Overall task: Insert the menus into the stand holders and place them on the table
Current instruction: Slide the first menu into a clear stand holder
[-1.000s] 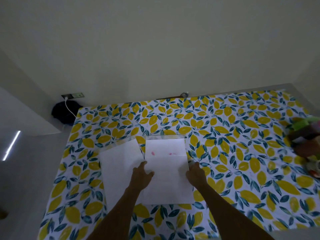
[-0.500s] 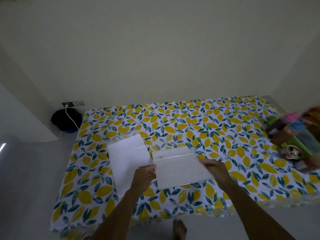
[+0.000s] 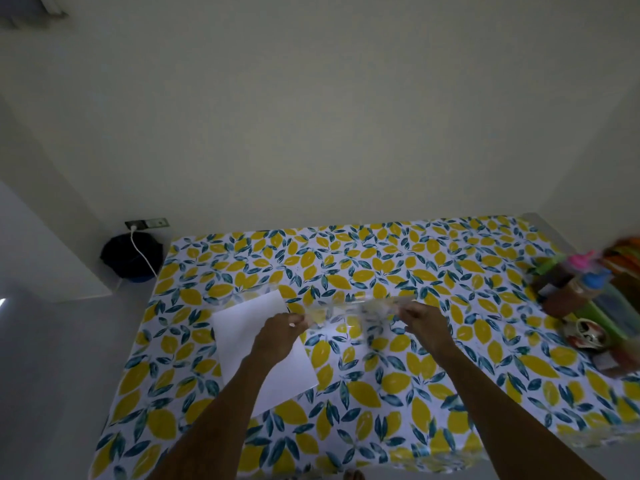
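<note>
A clear plastic stand holder (image 3: 356, 315) hangs above the lemon-print table (image 3: 398, 271), blurred and seen through. My left hand (image 3: 278, 336) grips its left end and my right hand (image 3: 424, 322) grips its right end. A white menu sheet (image 3: 249, 327) lies flat on the table under my left hand and forearm, and part of it is hidden by them. I cannot tell whether a sheet sits inside the holder.
Coloured boxes, bottles and a small round tin (image 3: 588, 334) crowd the table's right edge. A dark bag (image 3: 131, 259) with a white cable sits on the floor at the left, below a wall socket. A foot shows past the table's near edge.
Both hands have lifted the holder off the table and turned it, so it now shows as a thin clear strip instead of a white face. The camera has pulled back.
</note>
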The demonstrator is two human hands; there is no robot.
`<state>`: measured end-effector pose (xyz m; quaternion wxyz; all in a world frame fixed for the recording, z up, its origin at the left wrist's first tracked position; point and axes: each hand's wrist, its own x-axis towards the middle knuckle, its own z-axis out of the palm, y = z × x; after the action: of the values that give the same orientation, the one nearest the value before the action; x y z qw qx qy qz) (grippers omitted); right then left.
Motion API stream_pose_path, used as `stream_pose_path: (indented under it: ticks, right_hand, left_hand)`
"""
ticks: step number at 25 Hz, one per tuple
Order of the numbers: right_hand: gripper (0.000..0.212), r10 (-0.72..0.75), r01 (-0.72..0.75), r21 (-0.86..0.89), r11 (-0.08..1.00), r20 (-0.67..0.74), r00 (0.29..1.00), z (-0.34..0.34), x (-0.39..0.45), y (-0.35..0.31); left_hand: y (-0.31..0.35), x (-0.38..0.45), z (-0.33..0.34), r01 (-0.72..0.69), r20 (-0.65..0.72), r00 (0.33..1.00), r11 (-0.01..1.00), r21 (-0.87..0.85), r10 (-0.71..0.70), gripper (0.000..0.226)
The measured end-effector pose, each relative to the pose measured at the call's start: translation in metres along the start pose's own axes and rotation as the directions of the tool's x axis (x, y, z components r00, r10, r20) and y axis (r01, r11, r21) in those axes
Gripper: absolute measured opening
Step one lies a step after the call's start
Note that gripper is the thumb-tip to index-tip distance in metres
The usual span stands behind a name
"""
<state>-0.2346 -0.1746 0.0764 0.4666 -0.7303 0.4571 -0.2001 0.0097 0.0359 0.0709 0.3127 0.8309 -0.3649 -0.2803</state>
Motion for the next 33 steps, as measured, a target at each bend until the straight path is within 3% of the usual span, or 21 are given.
stream_pose_path:
  ticks: [4, 8, 12, 17, 24, 29, 31, 33]
  right_hand:
    - [0.022, -0.08, 0.082, -0.187, 0.979, 0.015, 0.997, 0.015, 0.043, 0.007]
    - [0.032, -0.107, 0.113, -0.213, 0.97, 0.042, 0.993, 0.026, 0.076, 0.01]
    - [0.023, -0.086, 0.087, -0.154, 0.984, 0.016, 0.996, 0.035, 0.101, 0.012]
    - [0.025, -0.138, 0.137, -0.145, 0.98, 0.007, 0.99, 0.043, 0.108, 0.019]
    - [0.028, -0.071, 0.064, -0.172, 0.983, -0.037, 0.997, 0.05, 0.103, 0.022]
    - [0.04, 0.042, -0.056, -0.174, 0.983, -0.082, 0.996, 0.061, 0.071, 0.01]
    - [0.038, 0.027, -0.036, -0.247, 0.968, -0.039, 0.999, 0.078, 0.047, 0.007]
    - [0.032, -0.052, 0.076, -0.356, 0.931, 0.078, 0.996, 0.101, 0.023, 0.005]
  left_hand:
    - [0.003, 0.033, -0.004, 0.024, -0.096, 0.995, 0.999, 0.042, -0.02, 0.039]
    - [0.01, 0.061, 0.003, 0.096, -0.211, 0.975, 0.988, 0.125, -0.068, 0.029]
    - [0.012, 0.082, 0.009, 0.156, -0.269, 0.958, 0.966, 0.204, -0.098, 0.024]
    - [0.005, 0.09, 0.015, 0.161, -0.296, 0.951, 0.957, 0.241, -0.086, 0.025]
    - [0.013, 0.08, 0.014, 0.154, -0.296, 0.953, 0.94, 0.306, -0.06, 0.025]
    - [-0.015, 0.044, -0.007, 0.147, -0.329, 0.942, 0.962, 0.232, -0.065, 0.037]
    - [-0.04, 0.019, -0.014, 0.151, -0.315, 0.946, 0.958, 0.246, -0.068, 0.038]
    - [-0.066, -0.008, -0.018, 0.175, -0.282, 0.955, 0.939, 0.296, -0.089, 0.042]
